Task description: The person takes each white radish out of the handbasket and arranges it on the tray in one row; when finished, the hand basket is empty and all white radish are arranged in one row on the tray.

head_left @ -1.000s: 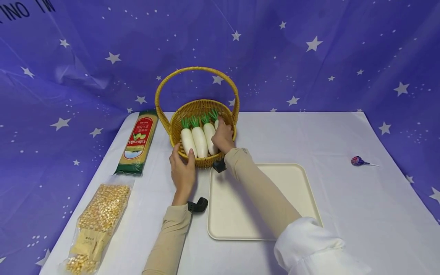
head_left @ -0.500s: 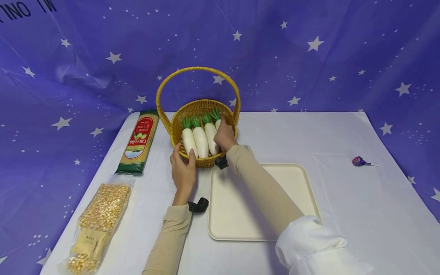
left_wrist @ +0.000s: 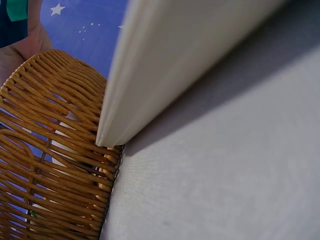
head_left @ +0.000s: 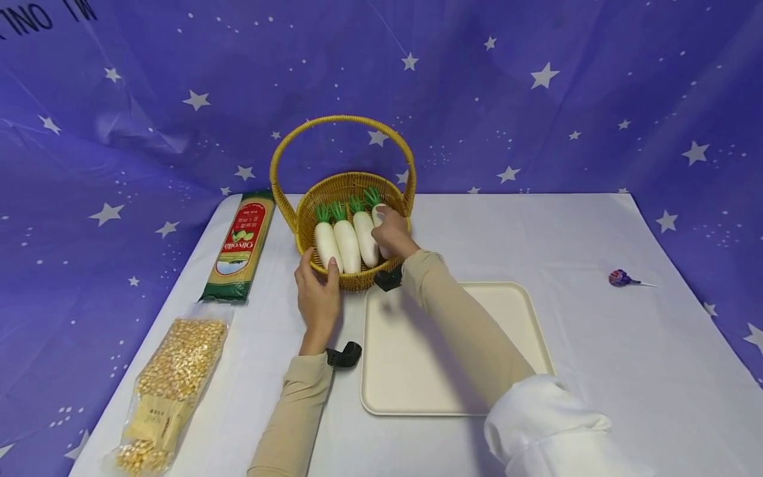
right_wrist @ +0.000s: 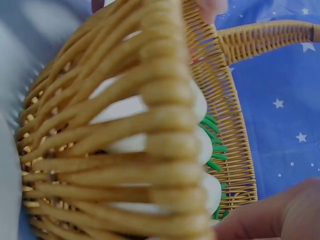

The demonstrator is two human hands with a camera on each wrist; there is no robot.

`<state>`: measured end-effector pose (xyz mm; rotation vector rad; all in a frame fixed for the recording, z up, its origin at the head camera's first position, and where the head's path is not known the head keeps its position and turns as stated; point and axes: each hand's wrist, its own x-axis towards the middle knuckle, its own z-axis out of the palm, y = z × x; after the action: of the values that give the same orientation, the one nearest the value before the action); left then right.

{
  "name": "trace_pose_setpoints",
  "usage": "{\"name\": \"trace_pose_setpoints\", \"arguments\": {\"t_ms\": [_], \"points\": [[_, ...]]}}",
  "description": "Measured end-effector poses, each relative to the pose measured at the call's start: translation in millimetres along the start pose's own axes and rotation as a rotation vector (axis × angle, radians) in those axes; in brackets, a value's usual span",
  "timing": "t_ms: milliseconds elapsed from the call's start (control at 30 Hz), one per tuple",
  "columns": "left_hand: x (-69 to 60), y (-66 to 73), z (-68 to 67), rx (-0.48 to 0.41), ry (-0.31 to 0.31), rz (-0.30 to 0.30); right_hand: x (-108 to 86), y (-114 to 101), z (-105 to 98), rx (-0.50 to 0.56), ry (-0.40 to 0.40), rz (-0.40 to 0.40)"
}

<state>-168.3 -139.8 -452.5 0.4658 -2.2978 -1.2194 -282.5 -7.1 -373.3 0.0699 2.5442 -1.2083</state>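
A yellow wicker basket (head_left: pixel 354 182) with a tall hoop handle stands at the back of the table. Several white radishes (head_left: pixel 347 245) with green tops lie in it side by side. My right hand (head_left: pixel 395 233) reaches in over the right side and grips the rightmost radish (head_left: pixel 377 212), largely covering it. My left hand (head_left: pixel 318 298) holds the basket's front left rim, thumb and index finger apart. From the right wrist, the woven basket wall (right_wrist: pixel 170 130) fills the middle, and a bit of the right hand (right_wrist: pixel 280 215) shows at lower right.
A cream tray (head_left: pixel 411 371) lies below my right forearm, close to the basket. A pasta packet (head_left: pixel 238 248) and a bag of corn kernels (head_left: pixel 179 358) lie on the left. A wrapped lollipop (head_left: pixel 621 279) is far right. A starry blue cloth hangs behind.
My right hand has shifted slightly right, uncovering more of the third radish and part of the rightmost one. The left hand and the basket have stayed in place.
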Motion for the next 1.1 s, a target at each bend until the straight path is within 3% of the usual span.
{"name": "trace_pose_setpoints", "arguments": {"t_ms": [400,700,1100], "points": [[0.3,-0.2,1.0,-0.007,-0.007,-0.002,-0.2,1,-13,0.059,-0.139,-0.016],[-1.3,1.1,0.8,-0.009,-0.012,0.003,-3.7,7,-18,0.054,-0.184,-0.071],[-1.0,0.8,0.1,0.003,-0.009,-0.008,-1.6,12,-23,0.287,-0.298,-0.099]]}}
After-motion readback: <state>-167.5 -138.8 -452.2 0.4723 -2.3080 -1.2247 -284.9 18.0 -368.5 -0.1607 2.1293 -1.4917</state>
